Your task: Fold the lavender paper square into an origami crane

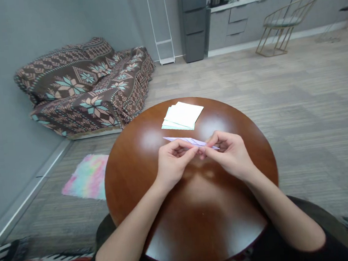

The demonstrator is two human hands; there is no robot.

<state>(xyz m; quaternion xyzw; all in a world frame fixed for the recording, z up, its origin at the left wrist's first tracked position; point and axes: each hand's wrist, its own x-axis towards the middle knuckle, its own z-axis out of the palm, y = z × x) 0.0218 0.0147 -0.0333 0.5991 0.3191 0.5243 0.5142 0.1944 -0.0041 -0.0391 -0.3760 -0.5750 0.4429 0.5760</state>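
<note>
Between both hands is a folded piece of lilac paper (189,140), long and narrow with pointed ends. My left hand (173,159) pinches it near its middle, thumb and fingertips pressed together. Close beside it, my right hand (227,152) grips the paper toward its right end between thumb and fingers. The two sets of fingertips nearly meet, and they hide part of the folds. Both hands are held over the round brown table (135,171). Just beyond them lies a loose stack of white and pale green paper sheets (183,115).
A sofa under a patterned cover (89,85) stands at the back left, with a fluffy pastel rug (88,177) on the floor nearer the table. Grey kitchen cabinets (255,20) line the back right. In front of them is a gold-framed chair (283,23).
</note>
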